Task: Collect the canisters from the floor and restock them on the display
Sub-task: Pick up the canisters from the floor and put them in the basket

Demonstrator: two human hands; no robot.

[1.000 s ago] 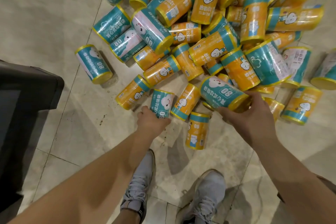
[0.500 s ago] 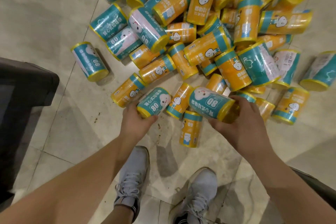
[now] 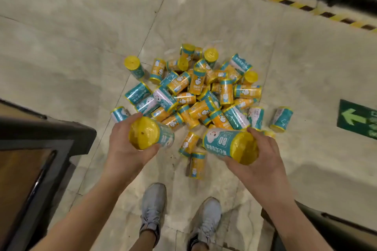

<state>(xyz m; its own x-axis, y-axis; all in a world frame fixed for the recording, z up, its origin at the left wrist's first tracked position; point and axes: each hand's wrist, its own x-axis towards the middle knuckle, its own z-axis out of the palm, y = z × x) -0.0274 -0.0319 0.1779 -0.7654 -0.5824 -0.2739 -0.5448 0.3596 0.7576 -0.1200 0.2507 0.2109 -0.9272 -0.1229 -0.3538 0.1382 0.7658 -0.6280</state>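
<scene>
A heap of canisters (image 3: 201, 96), teal or orange with yellow lids, lies on the tiled floor ahead of my feet. My left hand (image 3: 124, 149) grips one teal canister (image 3: 150, 134) lifted off the floor, its yellow lid facing me. My right hand (image 3: 259, 159) grips a second teal canister (image 3: 226, 144) marked 80, held sideways with the lid toward my palm. Both held canisters hang well above the heap.
A dark display unit (image 3: 40, 155) with a wooden surface stands at my left. Another dark edge (image 3: 334, 228) shows at lower right. A yellow-black hazard strip (image 3: 285, 1) crosses the far floor. A green arrow sign (image 3: 357, 120) marks the floor at right. My grey shoes (image 3: 153, 208) stand below.
Both hands have lifted their teal canisters up from the pile. The view has risen far above the floor, so the heap now looks small and distant.
</scene>
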